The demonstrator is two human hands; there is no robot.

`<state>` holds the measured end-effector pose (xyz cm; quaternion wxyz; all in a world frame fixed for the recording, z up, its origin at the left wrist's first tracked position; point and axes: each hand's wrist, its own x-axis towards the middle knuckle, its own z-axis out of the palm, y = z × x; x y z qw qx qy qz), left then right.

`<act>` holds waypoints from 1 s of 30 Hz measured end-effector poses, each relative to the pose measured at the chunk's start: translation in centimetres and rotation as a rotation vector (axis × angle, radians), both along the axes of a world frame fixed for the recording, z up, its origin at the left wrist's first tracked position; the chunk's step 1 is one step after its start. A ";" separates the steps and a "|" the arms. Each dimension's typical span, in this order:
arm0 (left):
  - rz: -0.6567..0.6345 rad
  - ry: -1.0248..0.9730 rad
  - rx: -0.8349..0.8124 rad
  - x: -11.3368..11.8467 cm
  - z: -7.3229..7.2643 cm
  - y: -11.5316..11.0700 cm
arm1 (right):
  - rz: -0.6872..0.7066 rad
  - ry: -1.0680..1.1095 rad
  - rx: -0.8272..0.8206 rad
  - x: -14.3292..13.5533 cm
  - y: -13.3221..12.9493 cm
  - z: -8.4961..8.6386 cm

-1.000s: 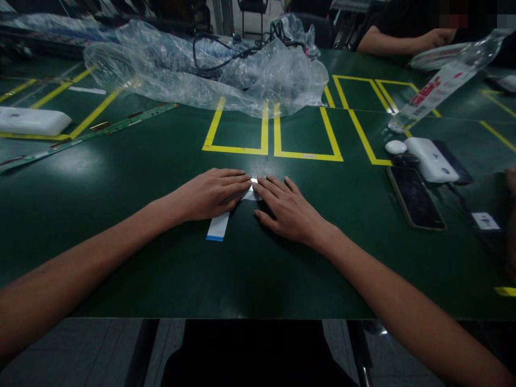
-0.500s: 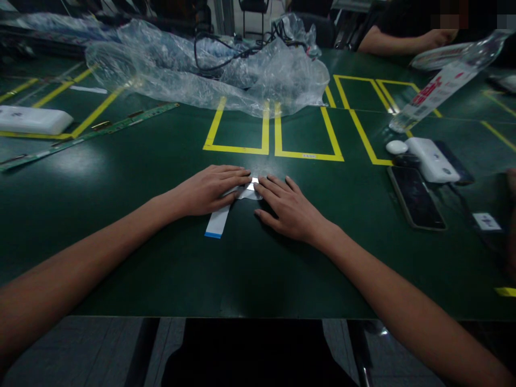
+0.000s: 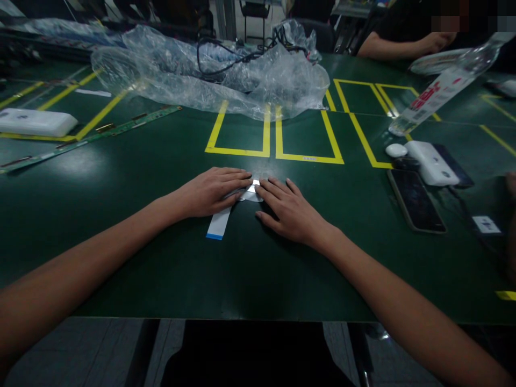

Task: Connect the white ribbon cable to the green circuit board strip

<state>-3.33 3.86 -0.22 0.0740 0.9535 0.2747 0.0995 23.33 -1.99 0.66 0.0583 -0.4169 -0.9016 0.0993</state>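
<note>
My left hand (image 3: 212,192) and right hand (image 3: 292,209) lie flat, fingers out, pressing on the white strip (image 3: 220,221) with a blue end, on the green table (image 3: 250,274). The bottle (image 3: 437,94) has red writing too blurry to read.

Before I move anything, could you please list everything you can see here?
Table: one, green, under the hands
White strip: one, blue-ended, partly under left hand
Shiny piece: one, pale, between the hands; any join hidden
Yellow tape: several outlines, across table
Plastic wrap: clear, far side; count unclear
Cables: black, on wrap; count unclear
Circuit strip: green, left; count unclear
White blocks: two, far left and right
Oval case: one, white, right
Phone: one, dark, right
Bottle: one, clear, far right
Chairs: dark, background; count unclear
Co-worker's forearm: one, bare, far right
Person's hands: two, bare, centre, left and right
</note>
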 end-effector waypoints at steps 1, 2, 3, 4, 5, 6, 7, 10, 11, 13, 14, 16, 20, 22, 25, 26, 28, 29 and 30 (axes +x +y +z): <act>-0.001 -0.002 0.004 0.0 0.0 0.0 | -0.002 0.000 0.000 0.0 0.0 0.0; -0.003 -0.003 0.008 0.0 0.0 0.0 | -0.002 0.000 0.001 0.0 0.0 0.0; -0.007 -0.005 0.014 0.0 -0.1 0.0 | -0.002 0.002 0.004 -0.1 0.0 0.1; -0.010 -0.008 0.020 0.0 -0.1 -0.1 | -0.001 0.001 0.006 -0.1 -0.1 0.1; -0.011 -0.011 0.027 0.1 -0.1 -0.2 | -0.002 -0.001 0.008 -0.1 -0.1 0.1; -0.007 -0.011 0.034 0.2 0.0 -0.3 | -0.003 -0.005 0.010 -0.2 -0.1 0.2; -0.001 -0.007 0.039 0.3 0.0 -0.4 | -0.004 -0.010 0.011 -0.2 -0.1 0.2; 0.027 0.041 0.035 0.5 0.2 -0.4 | -0.002 -0.019 0.009 -0.2 -0.1 0.3; 0.049 0.062 0.030 0.4 0.2 -0.2 | -0.002 -0.019 0.008 -0.2 -0.1 0.3; 0.161 0.103 0.016 -0.6 0.4 0.8 | -0.003 -0.017 0.004 -0.2 0.0 0.3; 0.244 0.120 0.015 -1.6 0.5 1.6 | -0.005 -0.013 0.002 -0.1 0.0 0.3; 0.436 0.137 0.027 -4.7 0.6 3.4 | -0.006 -0.002 -0.006 0.0 0.0 0.1; 0.889 0.134 -0.012 -13.6 0.6 6.7 | -0.004 0.016 -0.014 0.2 0.0 0.1; 1.090 0.133 -0.091 -17.6 0.5 7.8 | -0.005 0.011 -0.015 0.3 -0.1 0.2; 1.168 0.194 -0.205 -21.0 0.4 8.7 | 0.000 -0.001 -0.020 0.4 -0.1 0.4; 1.172 0.213 -0.216 -21.5 0.3 8.8 | 0.001 -0.002 -0.023 0.4 -0.1 0.4; 1.177 0.228 -0.194 -22.1 0.1 9.1 | 0.001 0.001 -0.026 0.5 0.0 0.5; 1.121 0.232 -0.183 -22.3 0.0 9.2 | 0.000 0.004 -0.026 0.5 0.0 0.4; 1.008 0.243 -0.182 -22.4 -0.2 9.4 | -0.001 0.007 -0.025 0.5 0.0 0.4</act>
